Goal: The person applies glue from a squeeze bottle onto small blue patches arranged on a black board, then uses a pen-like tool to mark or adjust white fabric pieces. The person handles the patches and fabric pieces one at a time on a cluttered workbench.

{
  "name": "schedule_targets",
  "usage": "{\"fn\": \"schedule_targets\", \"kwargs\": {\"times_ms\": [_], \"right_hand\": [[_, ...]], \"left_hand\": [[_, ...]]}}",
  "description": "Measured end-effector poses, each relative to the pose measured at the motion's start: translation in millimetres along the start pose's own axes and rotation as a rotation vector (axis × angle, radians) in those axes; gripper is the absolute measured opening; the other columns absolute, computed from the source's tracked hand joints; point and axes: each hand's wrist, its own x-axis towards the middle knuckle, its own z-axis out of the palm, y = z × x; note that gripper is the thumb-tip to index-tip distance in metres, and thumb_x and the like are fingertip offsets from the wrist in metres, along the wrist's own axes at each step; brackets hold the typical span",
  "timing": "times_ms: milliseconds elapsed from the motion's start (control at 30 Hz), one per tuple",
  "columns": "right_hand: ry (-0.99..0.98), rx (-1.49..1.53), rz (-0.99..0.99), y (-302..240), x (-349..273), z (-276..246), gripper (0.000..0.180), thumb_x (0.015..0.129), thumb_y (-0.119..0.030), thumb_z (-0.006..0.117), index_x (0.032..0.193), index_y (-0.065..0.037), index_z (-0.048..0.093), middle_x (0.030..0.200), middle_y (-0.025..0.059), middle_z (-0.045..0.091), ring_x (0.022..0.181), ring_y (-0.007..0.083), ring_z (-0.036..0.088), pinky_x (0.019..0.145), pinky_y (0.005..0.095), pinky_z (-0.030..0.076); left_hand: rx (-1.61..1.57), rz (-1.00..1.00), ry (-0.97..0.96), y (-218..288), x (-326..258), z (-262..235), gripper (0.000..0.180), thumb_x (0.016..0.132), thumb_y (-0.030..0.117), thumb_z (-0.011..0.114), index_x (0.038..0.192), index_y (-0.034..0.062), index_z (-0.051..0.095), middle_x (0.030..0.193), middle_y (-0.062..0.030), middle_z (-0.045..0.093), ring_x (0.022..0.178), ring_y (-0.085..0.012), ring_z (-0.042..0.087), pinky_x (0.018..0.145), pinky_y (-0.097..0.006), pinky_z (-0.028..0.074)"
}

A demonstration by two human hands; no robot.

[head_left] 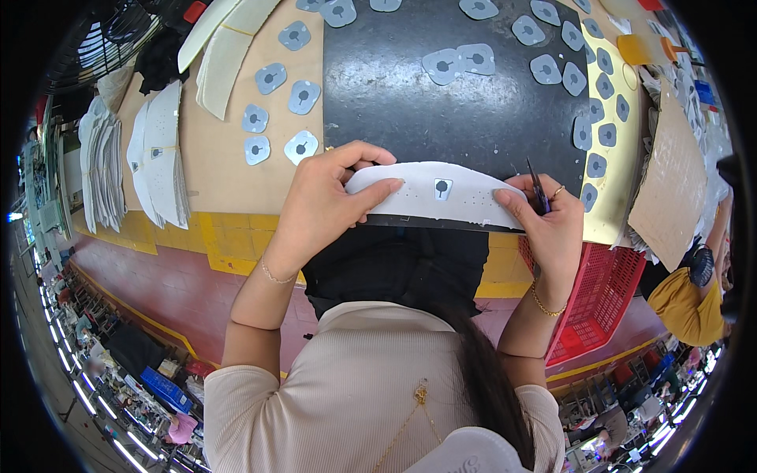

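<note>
A white curved panel [410, 202], dotted with tiny holes, is stretched between my two hands at the near edge of the black mat. In its middle sits a small grey patch [443, 189] with a dark emblem. My left hand [331, 189] pinches the panel's left end, thumb on top. My right hand [552, 214] pinches the right end between thumb and fingers. Small pointed scissors [540, 194] with a purplish handle are also held in that right hand, blades pointing away from me.
Grey patches lie on the black mat [394, 110], on the brown board [229, 177] and along a yellow strip [603, 225]. Bundled white panels [162, 158] are stacked at left. A red crate [595, 307] stands below the table at right, near another person [686, 307].
</note>
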Motion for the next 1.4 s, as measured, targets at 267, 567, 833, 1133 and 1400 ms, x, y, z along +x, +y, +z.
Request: {"fn": "schedule_targets", "kwargs": {"times_ms": [267,567,833,1133,1400], "right_hand": [[0.000,-0.028,0.006,-1,0,0,0.024,0.073,-0.019,0.079,0.084,0.001,0.070,0.062,0.0019,0.059,0.055,0.0052,0.047,0.051,0.0198,0.039],[0.006,-0.033,-0.016,0,1,1,0.023,0.074,-0.018,0.079,0.084,0.001,0.070,0.063,0.0025,0.060,0.055,0.0058,0.048,0.051,0.0206,0.039],[0.005,-0.057,-0.015,-3,1,1,0.022,0.074,-0.018,0.078,0.083,0.000,0.070,0.062,0.0037,0.060,0.054,0.0063,0.048,0.051,0.0212,0.040],[0.063,-0.128,-0.088,-1,-2,7,0.021,0.073,-0.015,0.078,0.083,0.001,0.067,0.068,0.0086,0.062,0.054,0.0122,0.052,0.053,0.0247,0.043],[0.149,-0.602,-0.627,-4,-12,13,0.036,0.066,-0.003,0.070,0.100,-0.012,0.067,0.075,0.0025,0.046,0.060,0.0151,0.049,0.057,0.0312,0.038]], "left_hand": [[0.001,0.005,0.000,2,0,0,0.025,0.078,0.011,0.075,0.101,0.0038,0.067,0.081,-0.0069,0.068,0.050,-0.0039,0.054,0.043,-0.015,0.040],[0.008,0.008,-0.002,1,1,0,0.024,0.078,0.011,0.075,0.100,0.0030,0.067,0.079,-0.0063,0.067,0.050,-0.0038,0.054,0.042,-0.015,0.040],[0.021,0.017,-0.001,2,1,0,0.024,0.079,0.010,0.074,0.100,0.0026,0.067,0.077,-0.0048,0.066,0.050,-0.0032,0.053,0.042,-0.015,0.039],[0.160,0.188,0.061,-5,-1,5,0.022,0.079,0.010,0.073,0.099,0.0041,0.067,0.076,-0.0043,0.065,0.056,-0.0058,0.055,0.048,-0.019,0.043],[0.650,0.520,0.228,0,-14,12,0.027,0.075,0.007,0.068,0.102,0.0070,0.064,0.107,-0.0106,0.057,0.094,-0.0265,0.056,0.074,-0.034,0.046]]}}
